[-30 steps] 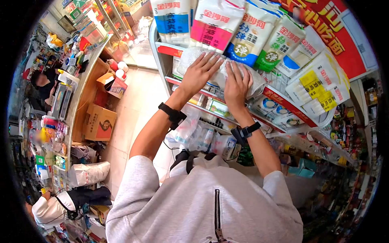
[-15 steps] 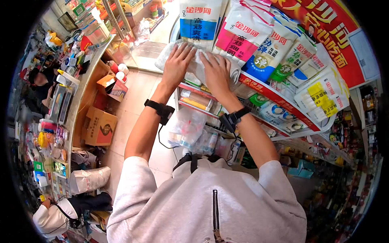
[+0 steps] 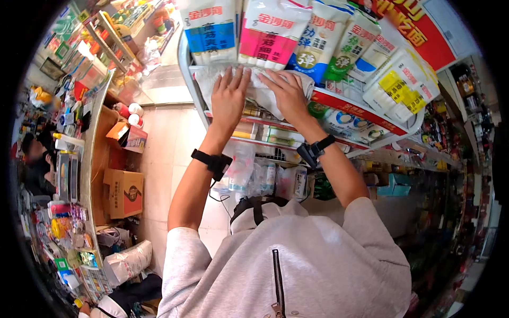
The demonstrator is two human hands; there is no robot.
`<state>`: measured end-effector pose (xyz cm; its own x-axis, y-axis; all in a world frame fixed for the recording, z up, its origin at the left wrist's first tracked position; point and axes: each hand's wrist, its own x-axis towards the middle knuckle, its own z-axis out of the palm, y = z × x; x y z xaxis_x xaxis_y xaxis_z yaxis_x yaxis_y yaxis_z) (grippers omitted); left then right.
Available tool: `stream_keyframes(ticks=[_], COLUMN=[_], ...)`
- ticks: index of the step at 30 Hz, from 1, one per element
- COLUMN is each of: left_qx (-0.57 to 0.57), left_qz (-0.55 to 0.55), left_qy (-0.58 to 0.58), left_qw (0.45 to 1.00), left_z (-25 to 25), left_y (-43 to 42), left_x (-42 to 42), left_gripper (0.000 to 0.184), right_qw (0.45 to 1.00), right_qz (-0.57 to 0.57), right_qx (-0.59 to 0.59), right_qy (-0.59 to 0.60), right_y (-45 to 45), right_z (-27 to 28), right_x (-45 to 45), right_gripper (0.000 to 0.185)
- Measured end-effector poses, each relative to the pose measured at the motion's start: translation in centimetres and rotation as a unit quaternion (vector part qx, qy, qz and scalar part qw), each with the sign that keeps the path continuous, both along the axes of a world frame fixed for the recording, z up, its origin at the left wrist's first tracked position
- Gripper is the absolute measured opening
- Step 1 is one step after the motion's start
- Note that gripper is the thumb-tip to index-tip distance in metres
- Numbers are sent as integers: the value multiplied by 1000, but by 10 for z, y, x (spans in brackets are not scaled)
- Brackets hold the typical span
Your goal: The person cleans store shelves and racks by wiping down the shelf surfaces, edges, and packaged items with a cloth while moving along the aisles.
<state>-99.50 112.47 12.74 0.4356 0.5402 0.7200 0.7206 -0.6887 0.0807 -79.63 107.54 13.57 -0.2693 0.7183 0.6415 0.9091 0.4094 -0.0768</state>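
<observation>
A light grey-white cloth [image 3: 263, 97] lies across the front edge of the shelf rack [image 3: 366, 115], partly draped over it. My left hand [image 3: 230, 95] rests flat on the cloth's left part with fingers stretched forward. On the cloth's right part lies my right hand [image 3: 286, 94], its fingers extended and slightly spread. Just beyond my fingertips stand a blue-and-white noodle pack [image 3: 209, 34] and a pink-and-white noodle pack [image 3: 270, 37]. Another blue noodle pack [image 3: 318, 42] and a green noodle pack [image 3: 350, 46] lean to the right.
Yellow-labelled noodle packs [image 3: 403, 87] sit at the rack's right end. Plastic-wrapped goods [image 3: 260, 177] are below the rack. On the left, a long counter [image 3: 95, 138] runs beside a cardboard box [image 3: 126, 193] and a white sack [image 3: 130, 262]. Two other people are partly visible at the left.
My view has turned, so the rack and packs appear further left. The cloth now lies more along the rack's front, with both hands still flat on it.
</observation>
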Motion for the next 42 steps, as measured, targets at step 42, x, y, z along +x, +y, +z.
stream_keyframes(ticks=[42], left_qx=[10], left_qz=[-340], left_qy=[105], left_qw=[934], left_z=[16], left_y=[-220], left_x=[367], left_gripper=[43], right_qw=[923], right_qz=[-264], right_qx=[62], right_qy=[273], right_y=[-288], right_z=[-48], right_x=[334], right_gripper=[27])
